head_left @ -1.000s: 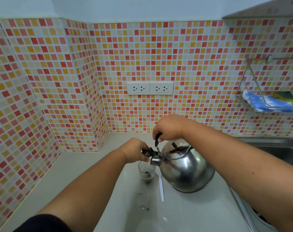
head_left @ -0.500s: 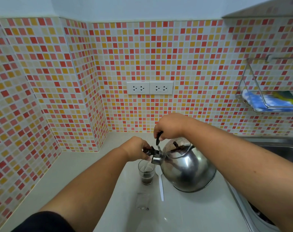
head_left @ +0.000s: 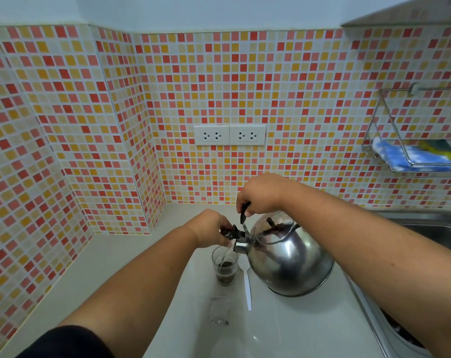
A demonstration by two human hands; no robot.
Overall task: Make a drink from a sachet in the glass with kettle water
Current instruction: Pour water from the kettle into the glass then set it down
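A shiny steel kettle (head_left: pixel 291 264) is tilted to the left over the white counter (head_left: pixel 131 259). My right hand (head_left: pixel 260 195) grips its black handle from above. My left hand (head_left: pixel 210 228) pinches the black cap of the spout and holds it up. A thin stream of water runs from the spout into a small clear glass (head_left: pixel 225 266), which stands upright and holds dark brown liquid in its lower part. A white plastic spoon (head_left: pixel 247 288) lies on the counter right of the glass. A clear empty sachet (head_left: pixel 219 311) lies in front of the glass.
A steel sink (head_left: pixel 441 233) sits at the right, its rim running along the counter's edge. A wire rack (head_left: pixel 412 161) with blue and green cloths hangs on the tiled wall above it. Two white double sockets (head_left: pixel 229 135) are on the back wall.
The kettle has tipped a little further toward the glass and the dark liquid in the glass has risen. Both hands keep their grips.
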